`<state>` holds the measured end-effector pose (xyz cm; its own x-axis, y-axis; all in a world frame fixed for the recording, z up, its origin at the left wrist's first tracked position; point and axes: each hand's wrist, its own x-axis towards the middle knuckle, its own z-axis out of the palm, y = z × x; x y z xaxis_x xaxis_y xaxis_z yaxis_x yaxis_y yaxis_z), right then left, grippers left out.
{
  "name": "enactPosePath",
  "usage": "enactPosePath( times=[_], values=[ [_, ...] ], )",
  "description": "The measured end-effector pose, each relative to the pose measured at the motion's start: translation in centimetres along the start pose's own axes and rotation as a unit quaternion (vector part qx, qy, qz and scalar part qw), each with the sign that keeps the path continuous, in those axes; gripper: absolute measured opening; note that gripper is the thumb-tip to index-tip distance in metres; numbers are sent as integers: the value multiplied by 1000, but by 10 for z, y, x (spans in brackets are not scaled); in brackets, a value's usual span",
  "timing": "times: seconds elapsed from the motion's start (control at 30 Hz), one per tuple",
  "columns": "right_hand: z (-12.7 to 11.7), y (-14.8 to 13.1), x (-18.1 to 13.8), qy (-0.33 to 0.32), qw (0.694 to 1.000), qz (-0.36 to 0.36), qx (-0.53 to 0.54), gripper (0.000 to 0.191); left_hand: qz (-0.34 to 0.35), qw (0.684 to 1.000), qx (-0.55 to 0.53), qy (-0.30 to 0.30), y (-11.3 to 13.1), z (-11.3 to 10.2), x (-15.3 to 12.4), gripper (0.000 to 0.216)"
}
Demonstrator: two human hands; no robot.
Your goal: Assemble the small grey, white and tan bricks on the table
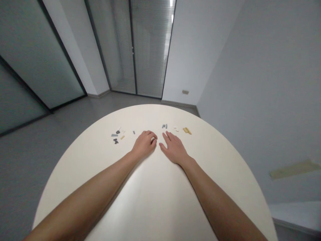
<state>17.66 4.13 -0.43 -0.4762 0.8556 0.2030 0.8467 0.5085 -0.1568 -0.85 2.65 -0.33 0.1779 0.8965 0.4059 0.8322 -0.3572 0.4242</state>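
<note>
Two bare forearms [82, 190] lie over; we see left hand [144, 144] curled, grip unclear, right hand [174, 149] spread flat, five clusters of tiny plastic bricks [115, 136] on one round cream table [150, 113].

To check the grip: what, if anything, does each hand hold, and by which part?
The right hand is open, empty. The left hand is curled; a small white piece shows at its fingertips, but whether it is held cannot be told.

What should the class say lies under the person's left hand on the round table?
The left hand rests cupped on the cream tabletop, with a small white piece showing at its fingertips. Whatever lies beneath the palm is covered and cannot be seen.
</note>
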Motion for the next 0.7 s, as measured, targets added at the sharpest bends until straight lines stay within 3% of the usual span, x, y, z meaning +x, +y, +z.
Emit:
enactPosePath(
  times=[0.3, 0.7],
  values=[
    [-11, 14, -1, 10, 998, -57, 33, 55, -9, 1000, 7, 2, 2, 0, -2, 18],
    [-5, 13, 3, 44, 996, -40, 64, 47, -4, 998, 65, 1, 9, -6, -5, 19]
  ],
)
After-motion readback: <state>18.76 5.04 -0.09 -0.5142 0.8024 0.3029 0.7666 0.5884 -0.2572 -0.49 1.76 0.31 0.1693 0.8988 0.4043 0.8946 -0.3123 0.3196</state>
